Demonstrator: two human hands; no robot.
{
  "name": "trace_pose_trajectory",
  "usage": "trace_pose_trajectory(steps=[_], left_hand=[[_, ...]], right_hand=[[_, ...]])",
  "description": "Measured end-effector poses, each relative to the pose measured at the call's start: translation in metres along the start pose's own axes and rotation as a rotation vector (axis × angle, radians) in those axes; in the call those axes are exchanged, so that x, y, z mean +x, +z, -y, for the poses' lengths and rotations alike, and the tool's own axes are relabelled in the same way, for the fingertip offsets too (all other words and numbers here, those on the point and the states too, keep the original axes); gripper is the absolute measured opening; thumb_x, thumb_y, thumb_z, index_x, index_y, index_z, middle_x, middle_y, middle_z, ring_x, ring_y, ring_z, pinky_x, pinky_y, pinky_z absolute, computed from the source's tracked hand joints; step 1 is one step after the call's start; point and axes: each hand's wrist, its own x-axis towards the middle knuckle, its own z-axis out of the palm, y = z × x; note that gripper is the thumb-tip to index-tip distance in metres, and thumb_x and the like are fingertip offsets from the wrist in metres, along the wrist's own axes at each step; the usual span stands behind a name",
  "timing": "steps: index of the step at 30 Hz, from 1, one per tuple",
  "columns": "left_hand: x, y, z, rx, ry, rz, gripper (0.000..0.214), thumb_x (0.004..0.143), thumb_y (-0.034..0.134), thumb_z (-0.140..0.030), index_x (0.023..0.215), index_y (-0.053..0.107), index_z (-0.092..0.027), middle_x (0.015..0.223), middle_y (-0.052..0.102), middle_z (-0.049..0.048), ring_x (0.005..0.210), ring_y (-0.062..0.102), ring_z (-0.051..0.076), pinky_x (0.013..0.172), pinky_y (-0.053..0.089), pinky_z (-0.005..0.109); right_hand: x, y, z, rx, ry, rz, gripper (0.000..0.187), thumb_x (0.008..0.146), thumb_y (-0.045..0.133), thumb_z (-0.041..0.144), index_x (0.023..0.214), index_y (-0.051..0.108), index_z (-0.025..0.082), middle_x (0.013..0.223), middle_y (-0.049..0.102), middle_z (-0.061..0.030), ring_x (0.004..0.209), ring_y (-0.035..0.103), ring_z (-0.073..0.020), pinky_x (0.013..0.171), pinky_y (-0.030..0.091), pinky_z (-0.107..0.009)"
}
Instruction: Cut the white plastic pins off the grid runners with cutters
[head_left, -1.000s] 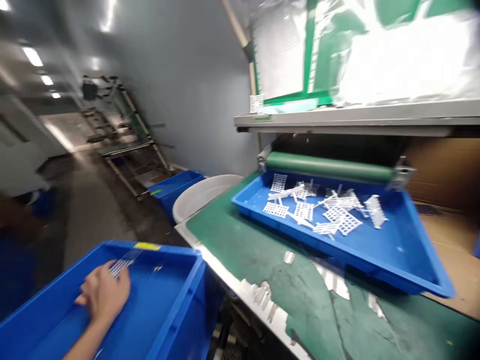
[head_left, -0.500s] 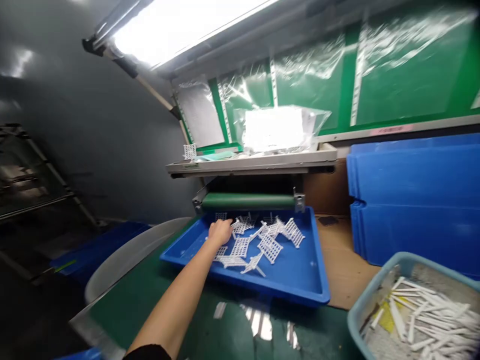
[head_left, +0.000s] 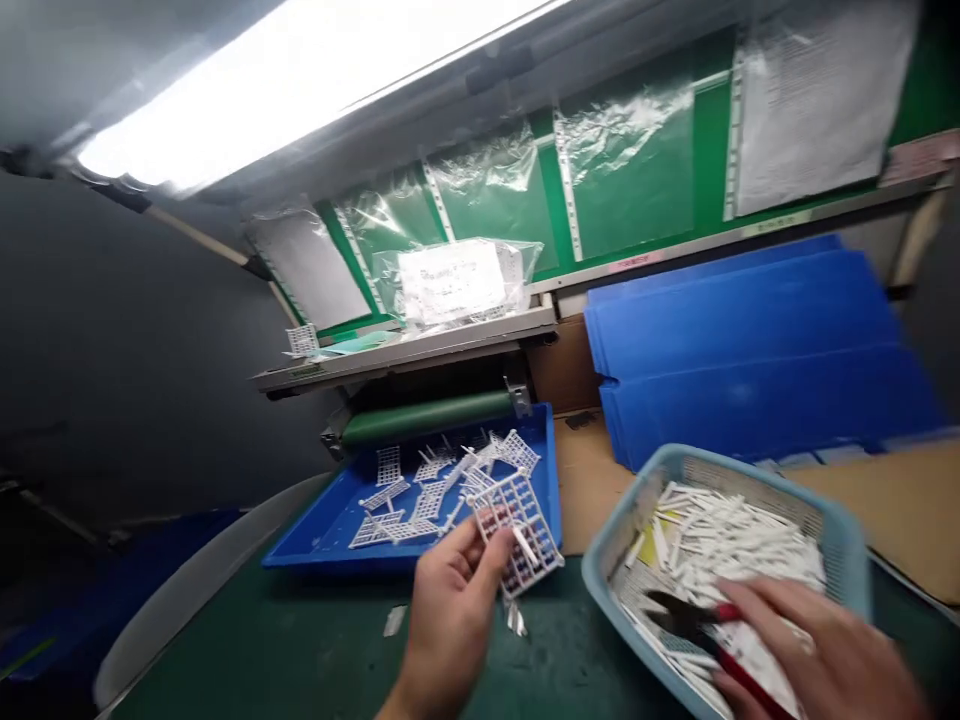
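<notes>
Left hand (head_left: 450, 625): one, bare, with slim fingers and short nails; its bare wrist (head_left: 403, 703) runs off the lower frame edge. Right hand (head_left: 821, 650): one, bare, with long fingers, slightly blurred, cut off by the lower frame edge.

nothing legible, sadly | white label (head_left: 450, 283) on plastic bag (head_left: 457, 285): too blurry | printed sheet (head_left: 814, 105), upper right: same | pink strip (head_left: 635, 262) on shelf edge (head_left: 720, 240): same
</notes>
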Motion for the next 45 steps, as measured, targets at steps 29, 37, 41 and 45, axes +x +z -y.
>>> trace_pose_trajectory(steps=[29,37,41,45], left_hand=[[-0.068,0.129,-0.003,-0.339,-0.209,0.239,0.045,0.092,0.070,-0.048,0.125,0.073,-0.017,0.122,0.072,0.0117,0.114,0.065,0.031,0.098,0.053,0.037],[-0.064,0.137,0.015,-0.626,-0.338,0.205,0.060,0.092,0.059,-0.068,0.114,0.072,-0.013,0.100,0.074,0.0121,0.092,0.068,0.027,0.082,0.055,0.034],[-0.059,0.145,0.016,-0.768,-0.470,0.238,0.073,0.095,0.044,-0.074,0.125,0.065,-0.011,0.100,0.073,0.0151,0.087,0.070,0.026,0.082,0.056,0.036],[-0.054,0.141,0.008,-0.700,-0.597,0.454,0.077,0.093,0.041,-0.077,0.113,0.070,-0.008,0.088,0.072,0.0152,0.070,0.068,0.023,0.066,0.055,0.032]], right_hand=[[-0.045,-0.049,0.014,-0.094,0.234,0.166,0.046,0.104,0.053,0.040,0.137,0.055,0.007,0.127,0.057,-0.0199,0.113,0.055,-0.0360,0.092,0.040,-0.049],[-0.044,-0.047,0.013,-0.074,0.147,0.168,0.040,0.102,0.058,0.037,0.128,0.059,0.006,0.119,0.057,-0.0205,0.109,0.055,-0.0348,0.090,0.041,-0.047],[-0.039,-0.053,0.012,-0.070,0.098,0.196,0.040,0.102,0.058,0.036,0.126,0.059,0.004,0.118,0.057,-0.0209,0.107,0.055,-0.0348,0.088,0.042,-0.048],[-0.021,-0.067,-0.012,-0.045,-0.081,0.240,0.040,0.104,0.054,0.035,0.131,0.059,0.006,0.122,0.057,-0.0203,0.112,0.054,-0.0375,0.096,0.041,-0.059]])
